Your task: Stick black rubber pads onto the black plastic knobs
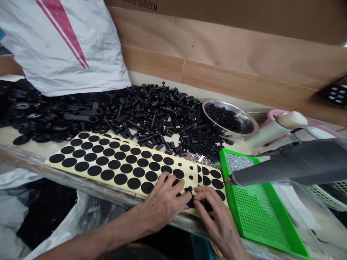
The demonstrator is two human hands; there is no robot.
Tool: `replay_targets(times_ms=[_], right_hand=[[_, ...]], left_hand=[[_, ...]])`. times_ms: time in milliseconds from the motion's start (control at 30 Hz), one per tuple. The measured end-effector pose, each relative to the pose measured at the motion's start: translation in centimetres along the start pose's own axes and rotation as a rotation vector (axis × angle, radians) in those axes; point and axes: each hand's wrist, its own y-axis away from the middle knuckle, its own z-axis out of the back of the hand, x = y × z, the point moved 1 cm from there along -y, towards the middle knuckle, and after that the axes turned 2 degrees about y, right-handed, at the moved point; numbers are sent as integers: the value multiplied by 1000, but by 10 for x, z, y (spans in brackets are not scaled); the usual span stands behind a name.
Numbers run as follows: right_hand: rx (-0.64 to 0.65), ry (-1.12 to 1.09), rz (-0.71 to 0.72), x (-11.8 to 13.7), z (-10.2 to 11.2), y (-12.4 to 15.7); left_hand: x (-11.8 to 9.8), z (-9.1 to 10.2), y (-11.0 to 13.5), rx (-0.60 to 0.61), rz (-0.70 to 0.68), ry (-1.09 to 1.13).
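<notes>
A pale yellow sheet of black round stickers [114, 164] lies along the front edge of the bench, with rows of large discs and a column of small ones at its right end. My left hand [165, 196] rests on that end, fingers spread, its thumb beside a black round sticker [191, 203]. Close by on the right, my right hand [217, 216] pinches at this sticker's edge with thumb and forefinger. Whether the sticker is lifted off the backing I cannot tell. Part of another sticker sheet [216, 174] shows beyond the right hand.
Black plastic parts [151, 112] are heaped behind the sheet. A metal bowl [230, 119] holds black pins. At right are a green perforated tray [260, 209] with small silvery pieces and a dark grey tool-like arm [292, 162] above it. A white sack [73, 43] stands back left.
</notes>
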Motion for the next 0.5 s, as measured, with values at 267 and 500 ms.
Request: replay_targets(times_ms=[267, 500], right_hand=[[-115, -333, -185, 7, 11, -4], [-149, -571, -434, 48, -3, -19]], left_hand=[[8, 29, -11, -49, 340, 542], [21, 37, -22, -268, 663, 1048]])
